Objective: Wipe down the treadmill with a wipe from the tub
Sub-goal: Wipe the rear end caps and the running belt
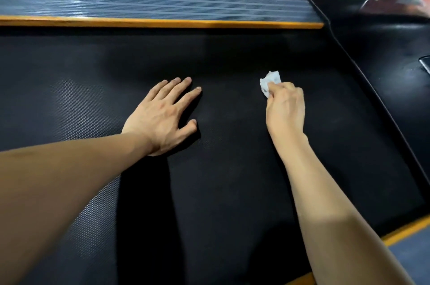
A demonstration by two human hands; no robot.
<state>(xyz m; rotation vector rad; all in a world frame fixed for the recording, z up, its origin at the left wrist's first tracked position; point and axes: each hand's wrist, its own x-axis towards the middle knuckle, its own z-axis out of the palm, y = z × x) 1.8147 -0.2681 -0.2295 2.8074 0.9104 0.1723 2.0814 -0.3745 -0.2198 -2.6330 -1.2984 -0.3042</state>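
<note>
Both forearms enter from the bottom edge, cut off before the elbows, so nothing more of the person shows. At far left, the treadmill belt (69, 103) is a wide black sheet with a fine dimpled weave that catches light; toward the middle it sinks into shadow and the texture becomes hard to make out. Beyond it runs a ribbed grey side rail (139, 3) edged with a thin orange strip (162, 22), its left end cut off by the frame.

The left hand (160, 117) lies flat on the belt, palm down, fingers straight and slightly spread, thumb out to the side, holding nothing.

Further right, well apart from it, the right hand (286, 108) has its fingers curled around a small crumpled white wipe (271, 82), pinching it against the belt; only the wad's front part shows, the rest hidden inside the fingers.

To the right, a smooth glossy black hood (384, 52) rises from the belt along a curved raised lip. A dark object at the right edge is cut off and cannot be identified. At lower right, another orange strip (407, 231) and grey rail are partly hidden behind the right forearm.

In the top right corner, yellow and red shapes on a pale floor are too blurred to name
</note>
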